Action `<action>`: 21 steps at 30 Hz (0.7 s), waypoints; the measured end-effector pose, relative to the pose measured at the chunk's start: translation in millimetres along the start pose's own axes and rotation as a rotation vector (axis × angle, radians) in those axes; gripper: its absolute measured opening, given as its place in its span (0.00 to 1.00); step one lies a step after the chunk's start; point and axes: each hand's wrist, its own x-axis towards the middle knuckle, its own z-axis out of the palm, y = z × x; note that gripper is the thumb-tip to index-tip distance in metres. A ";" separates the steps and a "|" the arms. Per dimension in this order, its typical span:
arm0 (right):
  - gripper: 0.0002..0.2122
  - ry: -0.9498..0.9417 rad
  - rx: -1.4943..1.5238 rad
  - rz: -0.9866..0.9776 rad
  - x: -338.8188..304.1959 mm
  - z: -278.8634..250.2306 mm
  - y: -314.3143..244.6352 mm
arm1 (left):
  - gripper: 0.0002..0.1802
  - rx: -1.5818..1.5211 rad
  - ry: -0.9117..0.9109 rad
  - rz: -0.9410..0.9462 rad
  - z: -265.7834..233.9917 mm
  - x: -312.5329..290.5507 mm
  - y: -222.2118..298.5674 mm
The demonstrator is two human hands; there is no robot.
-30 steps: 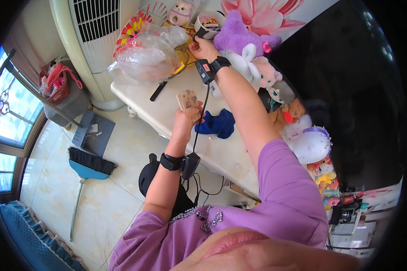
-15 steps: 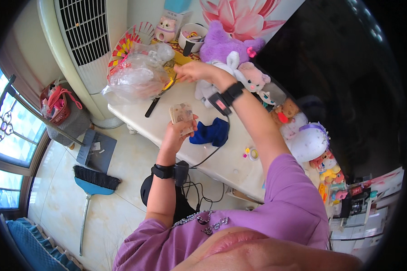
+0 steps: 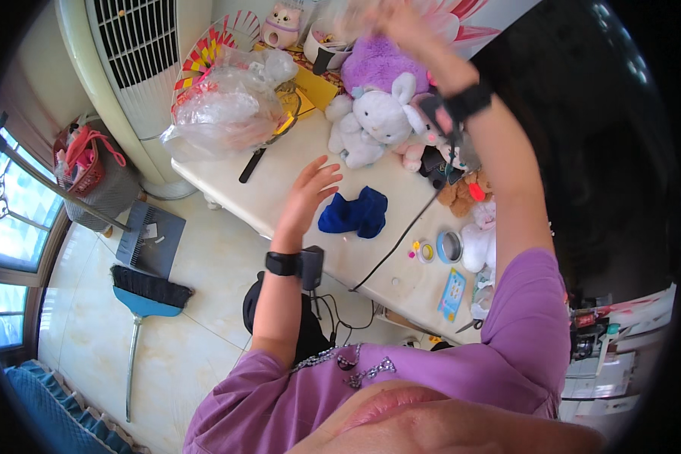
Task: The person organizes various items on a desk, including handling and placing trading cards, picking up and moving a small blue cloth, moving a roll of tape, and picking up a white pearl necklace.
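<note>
The left hand (image 3: 310, 189) is held palm inward over the front of the white table (image 3: 272, 189), its fingers extended and parted; nothing is gripped by it. A crumpled dark blue cloth (image 3: 353, 213) is seen on the tabletop just right of that hand, its long axis laid roughly left to right, with the right end angled slightly toward the back. The right hand (image 3: 412, 34) is raised at the far edge, above a fluffy purple plush toy (image 3: 378, 64), and is motion-blurred. At its fingertips a pale, smeared shape (image 3: 352, 21) is noted, projecting leftward over a round white bowl (image 3: 310, 49); finger closure, firm hold and the shape's long axis cannot be told. A seated white plush rabbit (image 3: 378, 117) is positioned between cloth and purple toy.
</note>
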 end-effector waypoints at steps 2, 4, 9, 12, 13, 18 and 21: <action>0.18 0.230 0.369 0.048 41.2 17.6 -11.3 | 0.24 0.274 0.128 0.015 1.3 7.0 -10.1; 0.16 0.459 0.471 0.130 116.4 0.6 -3.1 | 0.19 0.395 0.142 0.018 -1.6 16.9 -39.2; 0.15 0.435 -0.214 -0.002 218.6 3.0 56.1 | 0.16 0.361 0.203 -0.041 4.4 23.4 -44.5; 0.16 0.393 -0.824 0.078 241.2 24.0 67.7 | 0.14 0.436 0.221 0.028 -1.0 28.7 -46.0; 0.16 0.392 -0.835 0.064 246.0 17.6 67.7 | 0.14 0.452 0.203 0.016 3.7 29.3 -44.4; 0.15 0.351 -0.757 -0.063 261.2 3.8 76.4 | 0.11 0.364 0.136 -0.023 8.0 28.6 -56.2; 0.14 0.157 -1.131 -0.441 250.2 84.8 74.4 | 0.12 0.335 0.333 -0.026 -15.0 9.5 -55.3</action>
